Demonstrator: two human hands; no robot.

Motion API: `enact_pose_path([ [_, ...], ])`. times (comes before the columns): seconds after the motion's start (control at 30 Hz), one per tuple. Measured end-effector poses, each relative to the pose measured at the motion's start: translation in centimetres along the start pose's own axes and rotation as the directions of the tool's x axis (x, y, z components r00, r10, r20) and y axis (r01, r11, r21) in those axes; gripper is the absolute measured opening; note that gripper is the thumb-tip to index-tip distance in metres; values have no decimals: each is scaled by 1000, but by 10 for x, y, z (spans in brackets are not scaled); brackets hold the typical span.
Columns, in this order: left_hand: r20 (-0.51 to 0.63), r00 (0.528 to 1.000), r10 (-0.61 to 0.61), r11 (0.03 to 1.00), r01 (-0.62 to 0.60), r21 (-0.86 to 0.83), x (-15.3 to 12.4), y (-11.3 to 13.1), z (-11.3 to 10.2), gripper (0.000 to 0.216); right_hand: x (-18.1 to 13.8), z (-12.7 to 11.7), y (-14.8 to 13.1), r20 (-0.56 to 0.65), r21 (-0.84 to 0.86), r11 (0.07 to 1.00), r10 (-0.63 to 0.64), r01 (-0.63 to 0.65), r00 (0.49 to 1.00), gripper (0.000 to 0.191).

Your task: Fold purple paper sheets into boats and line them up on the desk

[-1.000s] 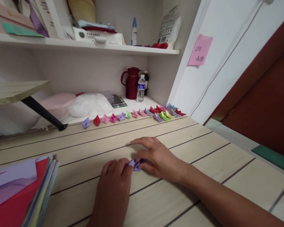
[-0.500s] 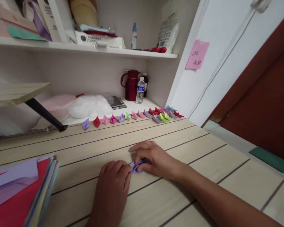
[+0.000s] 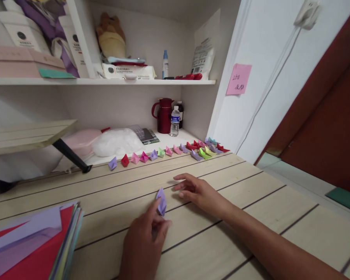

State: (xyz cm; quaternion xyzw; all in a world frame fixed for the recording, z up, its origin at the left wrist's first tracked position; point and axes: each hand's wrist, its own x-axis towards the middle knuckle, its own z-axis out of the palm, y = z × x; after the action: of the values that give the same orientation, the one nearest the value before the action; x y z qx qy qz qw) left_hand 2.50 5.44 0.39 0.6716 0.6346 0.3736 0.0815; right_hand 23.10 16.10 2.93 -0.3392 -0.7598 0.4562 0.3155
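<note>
A small purple folded-paper boat stands on the wood-plank table top between my hands. My left hand is at its near left side, with the index fingertip at the boat's edge and the thumb apart below it. No grip around the boat shows; the other left fingers are partly hidden. To the right, my right hand is off the boat, its fingers spread with nothing in them. Beyond the hands, a row of paper boats in several colours lines the table's back edge, bunched together at the right end.
A stack of coloured paper lies at the front left. A small raised stand with a black leg is behind it. On the back shelf are a white plastic bag, a dark red jug and a water bottle.
My right hand has let go of the purple paper and moved right. The paper now shows as an opened boat shape, turned lengthwise away from me. My left hand's fingers have spread.
</note>
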Motion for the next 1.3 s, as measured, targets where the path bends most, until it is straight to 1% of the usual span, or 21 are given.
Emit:
enact_pose_path([
  [0.07, 62, 998, 2, 990, 7, -143, -5, 11, -2, 45, 1, 1, 1, -46, 12, 1000, 4, -4, 999, 36],
  [0.1, 110, 994, -11, 951, 45, -306, -8, 17, -4, 44, 1, 2, 0, -66, 9, 1000, 4, -3, 998, 32],
  [0.13, 98, 992, -76, 894, 111, -434, -9, 21, -6, 42, 1, 2, -1, -82, 1, 1000, 4, -4, 997, 25],
  [0.17, 67, 985, -156, 848, 169, -503, -8, 24, -9, 41, 1, 3, -4, -92, -10, 1000, 4, -5, 996, 16],
  [0.2, 26, 973, -230, 825, 210, -524, -7, 25, -13, 42, 0, 5, -7, -95, -21, 1000, 3, -5, 995, 11],
  [0.27, -99, 924, -369, 825, 277, -492, 0, 21, -19, 43, -3, 11, -15, -89, -42, 999, -5, 2, 996, 16],
  [0.33, -183, 880, -438, 827, 314, -465, 7, 11, -23, 41, -8, 21, -24, -78, -101, 994, -37, 29, 996, 24],
  [0.4, -223, 861, -456, 831, 324, -452, 12, 1, -24, 36, -13, 32, -29, -40, -223, 973, -77, 66, 996, 35],
  [0.47, -242, 863, -444, 844, 311, -438, 14, -5, -22, 31, -17, 44, -29, 15, -353, 931, -93, 92, 996, 38],
  [0.57, -261, 881, -394, 872, 268, -409, 11, -8, -19, 28, -17, 57, -25, 36, -509, 855, -100, 105, 994, 27],
  [0.63, -272, 894, -358, 892, 241, -383, 10, -10, -17, 26, -15, 59, -21, 42, -552, 824, -125, 127, 991, 17],
  [0.73, -293, 904, -312, 917, 205, -343, 9, -16, -15, 24, -12, 51, -18, 77, -531, 825, -179, 192, 981, 2],
  [0.8, -295, 912, -284, 929, 185, -321, 10, -21, -13, 25, -10, 39, -15, 109, -503, 829, -219, 244, 970, 9],
  [0.9, -254, 938, -236, 944, 158, -291, 13, -25, -9, 29, -8, 19, -9, 152, -456, 832, -278, 317, 948, 17],
  [1.0, -187, 965, -184, 956, 132, -263, 13, -25, -6, 31, -5, 5, -4, 158, -430, 843, -283, 324, 946, 22],
  [1.13, -140, 981, -134, 965, 97, -244, 10, -20, -5, 35, -3, 0, 0, 172, -388, 878, -229, 279, 958, 38],
  [1.23, -118, 991, -63, 970, 33, -239, 8, -17, -4, 44, -2, 0, -1, 164, -375, 888, -220, 267, 962, 38],
  [1.3, -88, 996, 6, 972, -27, -235, 7, -15, -3, 44, -2, 1, -2, 167, -366, 886, -237, 283, 957, 35],
])
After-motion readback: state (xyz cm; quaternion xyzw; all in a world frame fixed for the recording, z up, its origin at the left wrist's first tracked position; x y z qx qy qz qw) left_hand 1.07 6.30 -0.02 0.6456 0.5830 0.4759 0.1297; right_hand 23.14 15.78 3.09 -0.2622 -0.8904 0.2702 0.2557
